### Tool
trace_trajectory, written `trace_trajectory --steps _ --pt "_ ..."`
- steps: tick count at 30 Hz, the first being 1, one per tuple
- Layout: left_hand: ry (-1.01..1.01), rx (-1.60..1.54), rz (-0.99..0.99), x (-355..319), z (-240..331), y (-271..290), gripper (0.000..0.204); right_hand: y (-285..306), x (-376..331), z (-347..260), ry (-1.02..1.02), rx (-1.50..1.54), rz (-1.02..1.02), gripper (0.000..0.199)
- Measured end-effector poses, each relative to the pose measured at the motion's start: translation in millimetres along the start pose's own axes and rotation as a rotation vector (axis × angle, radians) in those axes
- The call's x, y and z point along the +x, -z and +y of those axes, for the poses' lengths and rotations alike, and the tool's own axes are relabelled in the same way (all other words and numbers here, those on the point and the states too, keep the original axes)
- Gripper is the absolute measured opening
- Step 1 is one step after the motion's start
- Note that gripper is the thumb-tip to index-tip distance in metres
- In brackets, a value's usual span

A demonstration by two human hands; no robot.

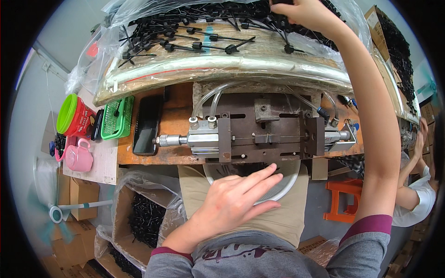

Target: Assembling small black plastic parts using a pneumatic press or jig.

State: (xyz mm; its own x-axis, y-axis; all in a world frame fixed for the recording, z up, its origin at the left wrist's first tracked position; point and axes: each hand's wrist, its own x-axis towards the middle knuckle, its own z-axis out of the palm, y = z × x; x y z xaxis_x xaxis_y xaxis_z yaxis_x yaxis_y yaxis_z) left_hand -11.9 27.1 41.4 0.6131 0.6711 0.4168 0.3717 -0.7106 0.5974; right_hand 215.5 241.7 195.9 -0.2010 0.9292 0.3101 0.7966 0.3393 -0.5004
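My left hand is open, its fingers stretched out together over a pale round basket on my lap, just below the near edge of a metal clamping fixture. Nothing shows in its grip. At the top edge my right hand reaches into a heap of black plastic ties with blocky heads. Its fingertips are pinched on a black plastic tie, partly cut off by the frame edge. The fixture has a silver air cylinder at each side and a small dark block in its middle.
A plastic-wrapped raised tray edge crosses behind the fixture, with clear air tubes below it. Left are a phone, a green basket and a pink cup. An orange stool and another person are at right.
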Motion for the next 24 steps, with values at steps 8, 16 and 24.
trace_trajectory --steps 8,16,24 --pt "-0.036 -0.208 0.438 33 -6 16 0.042 2 -23 33 -0.12 0.932 0.11 0.011" --pt "-0.069 0.015 0.631 61 5 2 0.046 -73 -166 -36 -0.006 0.992 0.327 0.017" --pt "-0.006 0.136 0.582 53 4 -7 0.042 -107 -216 -22 -0.043 1.153 0.389 0.019"
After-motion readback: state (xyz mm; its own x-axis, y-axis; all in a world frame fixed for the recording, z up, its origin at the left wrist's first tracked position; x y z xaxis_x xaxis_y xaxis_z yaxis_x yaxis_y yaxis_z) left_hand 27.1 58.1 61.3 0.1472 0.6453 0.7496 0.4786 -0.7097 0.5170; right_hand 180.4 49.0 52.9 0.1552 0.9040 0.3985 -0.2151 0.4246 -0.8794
